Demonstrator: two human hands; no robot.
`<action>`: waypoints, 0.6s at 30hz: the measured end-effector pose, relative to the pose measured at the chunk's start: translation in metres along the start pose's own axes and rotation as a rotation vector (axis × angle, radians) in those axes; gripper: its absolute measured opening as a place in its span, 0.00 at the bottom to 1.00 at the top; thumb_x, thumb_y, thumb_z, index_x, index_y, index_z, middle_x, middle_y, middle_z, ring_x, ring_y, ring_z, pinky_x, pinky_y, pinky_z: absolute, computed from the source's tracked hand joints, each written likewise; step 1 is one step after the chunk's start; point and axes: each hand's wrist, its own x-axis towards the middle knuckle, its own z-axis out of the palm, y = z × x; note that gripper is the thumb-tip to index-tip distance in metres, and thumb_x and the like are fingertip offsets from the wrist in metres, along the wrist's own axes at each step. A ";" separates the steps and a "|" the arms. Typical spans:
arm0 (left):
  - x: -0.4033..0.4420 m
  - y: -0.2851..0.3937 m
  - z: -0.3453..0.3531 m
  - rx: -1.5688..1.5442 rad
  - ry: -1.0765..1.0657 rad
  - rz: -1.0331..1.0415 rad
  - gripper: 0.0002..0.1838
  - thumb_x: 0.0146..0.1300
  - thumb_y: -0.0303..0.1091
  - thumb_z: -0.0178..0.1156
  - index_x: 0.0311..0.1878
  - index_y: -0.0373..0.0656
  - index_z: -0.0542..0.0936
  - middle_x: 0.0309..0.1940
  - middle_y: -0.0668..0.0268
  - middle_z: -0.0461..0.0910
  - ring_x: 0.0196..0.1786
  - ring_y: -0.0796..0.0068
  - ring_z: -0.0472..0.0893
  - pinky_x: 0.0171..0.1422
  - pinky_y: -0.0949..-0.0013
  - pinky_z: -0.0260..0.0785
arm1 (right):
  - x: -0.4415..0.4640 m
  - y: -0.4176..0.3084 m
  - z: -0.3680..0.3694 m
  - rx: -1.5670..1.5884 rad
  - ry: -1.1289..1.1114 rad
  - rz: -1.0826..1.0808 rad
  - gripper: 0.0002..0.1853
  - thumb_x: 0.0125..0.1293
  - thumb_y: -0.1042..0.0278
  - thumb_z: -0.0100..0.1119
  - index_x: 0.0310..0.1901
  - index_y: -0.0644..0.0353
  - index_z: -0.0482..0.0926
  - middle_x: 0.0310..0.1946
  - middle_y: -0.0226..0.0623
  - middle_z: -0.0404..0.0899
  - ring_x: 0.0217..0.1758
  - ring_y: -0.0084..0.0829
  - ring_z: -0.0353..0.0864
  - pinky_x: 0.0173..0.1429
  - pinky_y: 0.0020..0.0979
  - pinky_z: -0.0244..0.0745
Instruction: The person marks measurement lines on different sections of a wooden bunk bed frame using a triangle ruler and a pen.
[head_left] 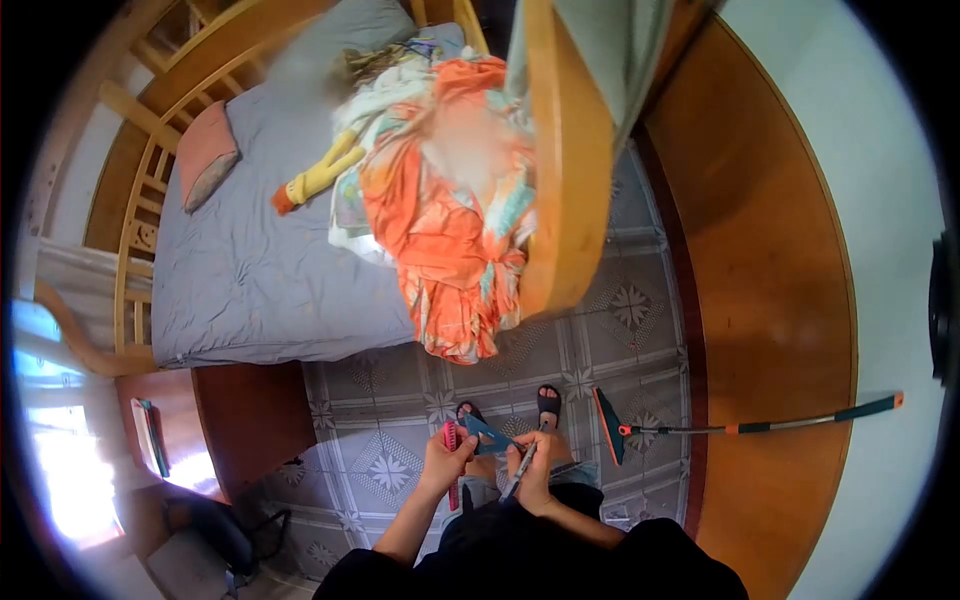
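My left hand (pixel 446 462) is closed round a narrow pink strip with marks along its edge, like a ruler (pixel 450 436). Between its thumb and fingers is also a blue triangular set square (pixel 487 436), held over my lap. My right hand (pixel 531 468) is closed on a slim grey, pen-like stick (pixel 522 471) that slants down towards my body. The fingertips of that hand are at the pointed right end of the set square. Whether they pinch it or only touch it, I cannot tell.
Ahead stands a wooden bed with a grey sheet (pixel 270 260), an orange patterned cloth (pixel 440 230) and a yellow toy (pixel 320 180). A squeegee-like floor tool (pixel 612 428) leans at the right. A desk (pixel 255 420) and a chair (pixel 205 545) are at the left.
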 end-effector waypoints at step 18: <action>0.043 -0.117 0.250 0.052 0.139 -0.136 0.09 0.64 0.33 0.63 0.32 0.41 0.74 0.19 0.66 0.74 0.19 0.78 0.72 0.19 0.73 0.63 | 0.057 0.146 -0.169 0.514 0.392 0.284 0.14 0.66 0.74 0.55 0.46 0.54 0.60 0.37 0.31 0.66 0.28 0.20 0.69 0.31 0.23 0.68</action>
